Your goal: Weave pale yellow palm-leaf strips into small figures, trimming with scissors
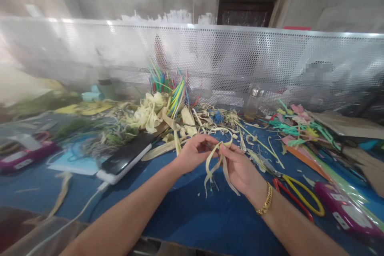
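Note:
Over the middle of the blue tabletop (180, 216), both hands meet at a small bundle of pale, dried husk-like strips (209, 167). My right hand (238, 166), with a gold chain bracelet (265, 199) on the wrist, pinches the strips between thumb and fingers. Curled in from the other side, my left hand (195, 154) has its fingertips closed at the strips' crossing. One strip loops up above the fingers; other ends dangle beneath. Scissors (295, 196) with one red and one yellow handle lie right of my right hand.
A smartphone (127, 158) rests on a white block with a cable. Husk pieces (151, 112) and coloured stems (177, 92) pile up behind. Right stand a glass bottle (251, 106), colourful cut shapes (300, 124) and a purple power strip (348, 210). A perforated metal screen (192, 44) borders the back.

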The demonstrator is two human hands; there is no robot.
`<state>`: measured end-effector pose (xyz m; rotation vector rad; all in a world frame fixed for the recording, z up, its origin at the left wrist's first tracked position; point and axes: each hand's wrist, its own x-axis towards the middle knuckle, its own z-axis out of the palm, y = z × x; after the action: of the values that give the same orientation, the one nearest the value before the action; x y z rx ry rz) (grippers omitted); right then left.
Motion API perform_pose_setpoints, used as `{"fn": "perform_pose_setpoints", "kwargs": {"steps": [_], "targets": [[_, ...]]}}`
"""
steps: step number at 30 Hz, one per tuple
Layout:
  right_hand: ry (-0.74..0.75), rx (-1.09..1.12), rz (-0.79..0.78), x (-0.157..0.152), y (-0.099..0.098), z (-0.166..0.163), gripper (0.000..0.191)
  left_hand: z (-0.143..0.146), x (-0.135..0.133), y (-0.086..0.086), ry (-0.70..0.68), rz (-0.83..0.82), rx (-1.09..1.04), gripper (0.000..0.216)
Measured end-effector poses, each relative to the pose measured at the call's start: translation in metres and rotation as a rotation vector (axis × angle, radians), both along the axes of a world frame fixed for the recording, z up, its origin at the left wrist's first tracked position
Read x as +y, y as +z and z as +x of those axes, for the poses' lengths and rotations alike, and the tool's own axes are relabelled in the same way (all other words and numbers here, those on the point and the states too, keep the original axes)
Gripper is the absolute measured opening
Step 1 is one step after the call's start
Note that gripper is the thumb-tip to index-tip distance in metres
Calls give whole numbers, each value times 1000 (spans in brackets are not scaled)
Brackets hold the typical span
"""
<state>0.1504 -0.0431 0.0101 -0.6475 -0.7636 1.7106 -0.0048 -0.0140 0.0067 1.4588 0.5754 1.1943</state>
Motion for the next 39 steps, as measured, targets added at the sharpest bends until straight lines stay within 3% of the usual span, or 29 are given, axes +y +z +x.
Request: {"fn": "perform_pose_setpoints", "kwargs": {"steps": [3, 7, 11, 21, 32, 39], "targets": [[11, 21, -27, 0, -1, -2, 23, 6, -2, -1, 72, 48, -2, 37], [19, 19, -62, -1, -2, -3, 25, 11, -5, -3, 99, -15, -90, 31], [-10, -59, 15, 0, -4, -2, 23, 11, -6, -3, 138, -91, -97, 24], [-137, -154, 109, -1, -5, -4, 21, 8, -3, -2, 97, -228, -199, 25], [-26, -577, 304, 3, -2, 8, 20, -1, 4, 3, 112, -377, -257, 28], [-117, -737, 391, 5, 3, 14, 18, -6, 4, 11, 90, -372, -212, 30]]}}
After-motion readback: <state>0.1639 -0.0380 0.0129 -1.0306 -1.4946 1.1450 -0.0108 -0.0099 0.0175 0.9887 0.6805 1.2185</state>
